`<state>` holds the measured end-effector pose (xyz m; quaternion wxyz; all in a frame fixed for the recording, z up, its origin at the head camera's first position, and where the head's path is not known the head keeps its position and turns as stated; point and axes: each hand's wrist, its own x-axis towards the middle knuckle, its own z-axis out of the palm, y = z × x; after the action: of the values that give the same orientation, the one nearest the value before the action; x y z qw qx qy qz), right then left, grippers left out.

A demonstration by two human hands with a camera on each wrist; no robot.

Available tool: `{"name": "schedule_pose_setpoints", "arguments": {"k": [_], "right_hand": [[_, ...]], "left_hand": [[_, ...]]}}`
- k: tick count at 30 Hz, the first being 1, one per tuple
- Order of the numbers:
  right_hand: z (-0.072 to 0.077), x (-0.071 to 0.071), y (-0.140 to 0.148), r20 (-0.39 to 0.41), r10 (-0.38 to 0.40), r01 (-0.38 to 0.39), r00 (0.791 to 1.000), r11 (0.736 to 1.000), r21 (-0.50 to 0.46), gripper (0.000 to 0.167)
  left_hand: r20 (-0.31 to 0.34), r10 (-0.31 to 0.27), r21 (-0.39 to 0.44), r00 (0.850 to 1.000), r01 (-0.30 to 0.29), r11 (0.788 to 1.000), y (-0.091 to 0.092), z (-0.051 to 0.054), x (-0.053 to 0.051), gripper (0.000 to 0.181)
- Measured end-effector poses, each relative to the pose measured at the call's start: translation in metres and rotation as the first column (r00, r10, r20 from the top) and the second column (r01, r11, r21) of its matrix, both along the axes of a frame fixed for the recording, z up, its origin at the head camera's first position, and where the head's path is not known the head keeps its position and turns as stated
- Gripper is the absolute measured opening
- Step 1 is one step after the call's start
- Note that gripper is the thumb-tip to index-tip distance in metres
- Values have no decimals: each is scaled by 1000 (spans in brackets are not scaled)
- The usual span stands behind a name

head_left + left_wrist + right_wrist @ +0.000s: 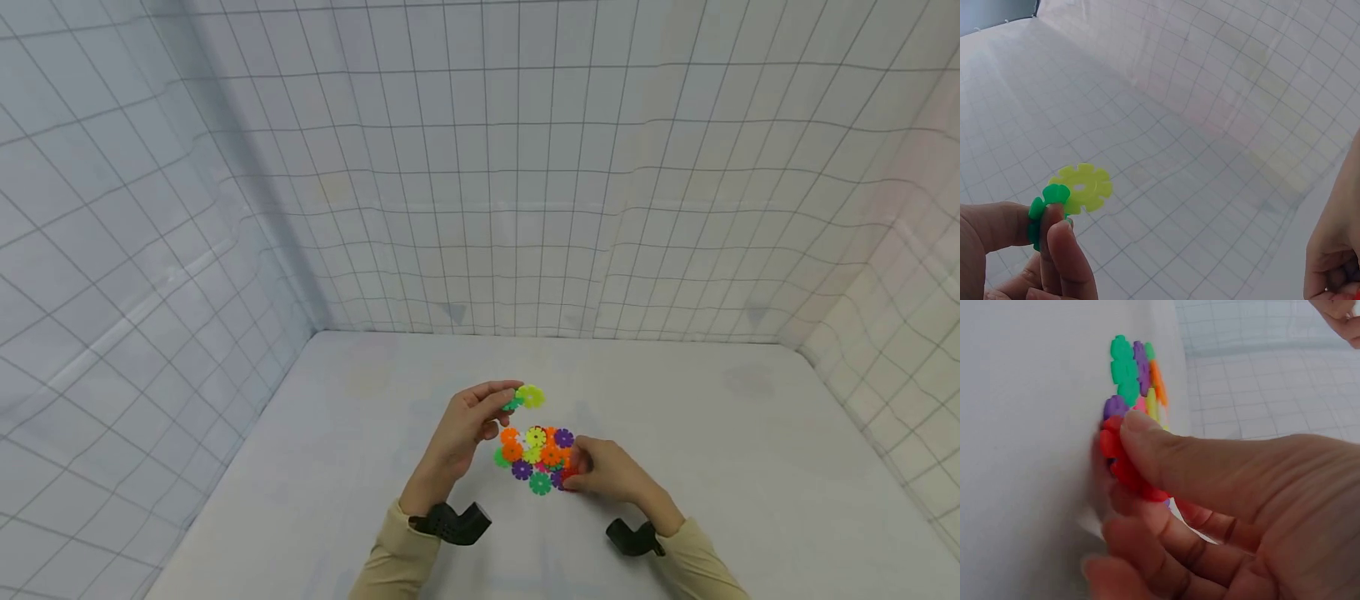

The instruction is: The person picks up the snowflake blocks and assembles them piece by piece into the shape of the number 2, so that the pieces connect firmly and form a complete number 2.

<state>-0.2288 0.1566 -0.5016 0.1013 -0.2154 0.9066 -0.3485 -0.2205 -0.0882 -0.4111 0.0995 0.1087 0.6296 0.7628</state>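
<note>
The hands were both busy: the left hand [461, 427] pinched a green disc [1056, 192], with a yellow disc [1099, 185] against it, raised beyond the pile, while the right hand [611, 472] gripped a red disc [1124, 464] between thumb and fingers at the pile's right edge. The pile of colourful notched discs [551, 455] lay on the white counter [675, 400], between the hands. Gridded sheeting [517, 183] stood behind.

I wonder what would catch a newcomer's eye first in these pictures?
Probably the bright cluster of flower-shaped discs on the white table. Next, the yellow disc and green disc in the left hand, near the cluster, and the red disc the right hand pinches at its right.
</note>
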Motion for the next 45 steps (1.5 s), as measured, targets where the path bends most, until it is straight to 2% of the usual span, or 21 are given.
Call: {"name": "schedule_pose_setpoints", "arguments": {"k": [4,7,9,11,14,15,18,21,26,32,43,45], "right_hand": [[6,1,2,61,16,-8,998,992,-130,25],[16,2,1,137,4,39,991,948,-315,22],[26,4,0,187,-10,95,982,886,-454,23],[38,8,-1,219,-15,142,976,804,-578,26],[55,14,-2,225,-32,180,974,711,-680,29],[59,16,-3,220,-34,182,975,688,-703,30],[70,20,-5,202,-41,180,979,646,-742,30],[76,24,-7,185,-48,173,982,628,-758,29],[82,27,-10,176,-66,179,982,625,-760,29],[85,29,-12,194,-75,199,978,602,-773,26],[83,27,-11,197,-42,181,980,609,-772,25],[82,26,-10,183,-36,166,982,617,-769,25]], "left_hand": [[7,9,2,1000,-9,1000,0,-1,0,30],[1,9,-14,1000,-9,1000,0,-2,-1,30],[-8,7,-27,1000,-7,1000,0,-2,-1,31],[-22,5,-34,1000,-6,999,0,-3,-1,32],[-44,-4,-49,999,2,999,-1,-4,-2,34],[-49,-7,-54,999,4,999,-1,-5,-2,34],[-62,-9,-72,998,4,997,-1,-7,-2,34],[-76,-11,-86,997,5,996,0,-7,-2,31],[-90,-35,-116,995,25,993,2,-8,-1,31],[-114,-53,-144,992,36,989,5,-6,2,32],[-197,-86,-205,977,45,978,6,-5,3,27],[-204,-94,-215,974,49,975,8,-3,5,26]]}}
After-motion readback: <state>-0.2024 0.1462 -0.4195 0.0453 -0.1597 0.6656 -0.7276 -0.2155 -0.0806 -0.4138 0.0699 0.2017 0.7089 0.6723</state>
